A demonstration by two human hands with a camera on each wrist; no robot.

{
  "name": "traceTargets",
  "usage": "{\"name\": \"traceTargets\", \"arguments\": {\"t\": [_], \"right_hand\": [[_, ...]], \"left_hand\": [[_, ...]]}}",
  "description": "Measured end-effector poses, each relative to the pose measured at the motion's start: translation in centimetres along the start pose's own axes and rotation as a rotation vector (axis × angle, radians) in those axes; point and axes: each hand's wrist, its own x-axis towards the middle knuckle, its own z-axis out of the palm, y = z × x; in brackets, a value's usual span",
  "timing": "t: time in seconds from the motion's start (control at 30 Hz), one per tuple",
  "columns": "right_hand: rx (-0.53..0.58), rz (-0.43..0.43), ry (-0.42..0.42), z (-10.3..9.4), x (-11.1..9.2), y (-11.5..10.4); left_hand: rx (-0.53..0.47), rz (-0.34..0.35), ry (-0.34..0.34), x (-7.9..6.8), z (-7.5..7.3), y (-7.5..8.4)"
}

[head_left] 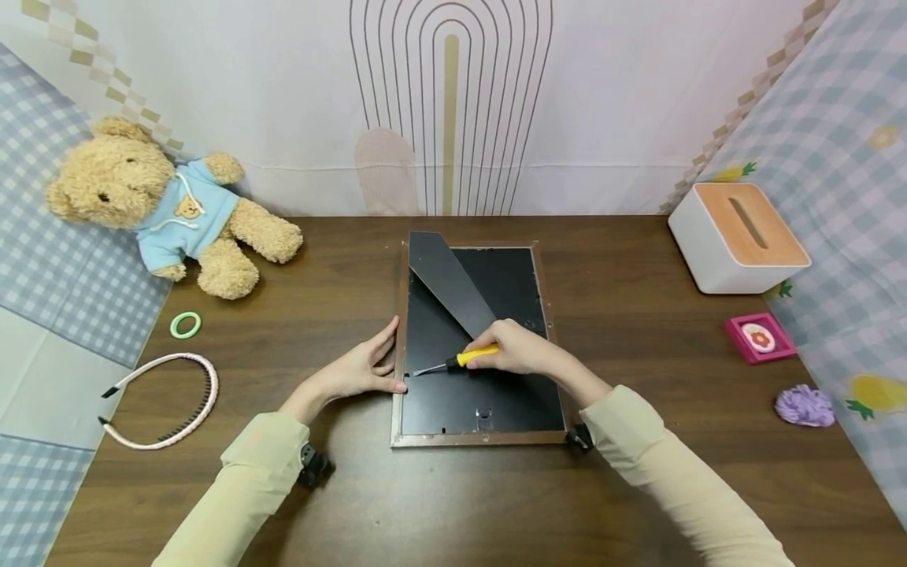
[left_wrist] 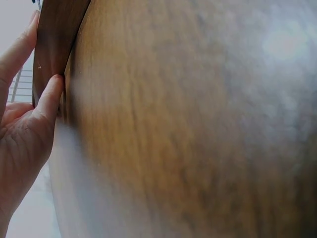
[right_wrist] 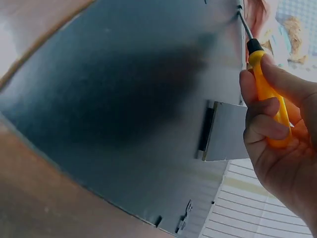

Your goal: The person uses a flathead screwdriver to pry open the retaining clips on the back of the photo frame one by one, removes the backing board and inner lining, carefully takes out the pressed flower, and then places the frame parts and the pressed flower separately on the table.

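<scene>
A picture frame [head_left: 483, 439] lies face down on the table, its black backing board [head_left: 439, 409] showing, with a dark easel stand [head_left: 449, 276] slanting across it. My right hand [head_left: 520, 346] grips a screwdriver by its yellow handle [head_left: 478, 354]; the metal tip points left, at the backing's left edge near a small dark tab [right_wrist: 239, 7]. My left hand [head_left: 357, 370] rests against the frame's left side, thumb at the rim and fingers spread along the outer edge. In the left wrist view the fingertips [left_wrist: 55, 82] touch the frame's side [left_wrist: 52, 44].
A teddy bear [head_left: 187, 209] in a blue top leans at the back left. A green ring [head_left: 186, 325] and a headband [head_left: 211, 386] lie below it. On the right are a tissue box [head_left: 737, 244], a pink square case [head_left: 740, 337] and a purple scrunchie [head_left: 806, 405].
</scene>
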Motion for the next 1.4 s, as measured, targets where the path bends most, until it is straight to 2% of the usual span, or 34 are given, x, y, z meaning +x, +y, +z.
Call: {"name": "traceTargets", "arguments": {"t": [0.13, 0.27, 0.37, 0.43, 0.53, 0.63, 0.73, 0.87, 1.1, 1.4], "right_hand": [[-0.011, -0.015, -0.009, 0.3, 0.3, 0.0], [0.002, -0.021, 0.026, 0.4, 0.5, -0.2], [0.083, -0.021, 0.058, 0.3, 0.7, -0.2], [0.181, -0.006, 0.058, 0.3, 1.0, -0.2], [0.324, 0.009, 0.032, 0.2, 1.3, -0.1], [0.378, -0.019, 0.001, 0.1, 1.4, -0.3], [0.336, -0.06, -0.003, -0.1, 1.4, -1.2], [0.225, -0.084, -0.009, -0.6, 1.8, -3.4], [-0.004, -0.141, -0.089, -1.6, 3.5, -6.7], [-0.084, -0.148, -0.172, -2.2, 5.4, -8.6]], "left_hand": [[-0.001, -0.006, 0.001, 0.0, 0.1, 0.1], [0.001, -0.004, -0.001, 0.2, 0.2, 0.1], [0.005, -0.002, -0.002, 0.2, 0.3, 0.2], [0.006, 0.0, -0.001, 0.3, 0.3, 0.2], [0.004, 0.006, -0.005, 0.4, 0.4, 0.1], [0.005, 0.011, -0.006, 0.5, 0.4, 0.1], [0.007, 0.016, -0.005, 0.5, 0.4, 0.0], [0.012, 0.014, 0.005, 0.4, 0.3, 0.0], [0.005, 0.002, 0.008, 0.2, 0.2, 0.0], [-0.01, 0.036, 0.005, 0.2, 0.0, -0.1]]}}
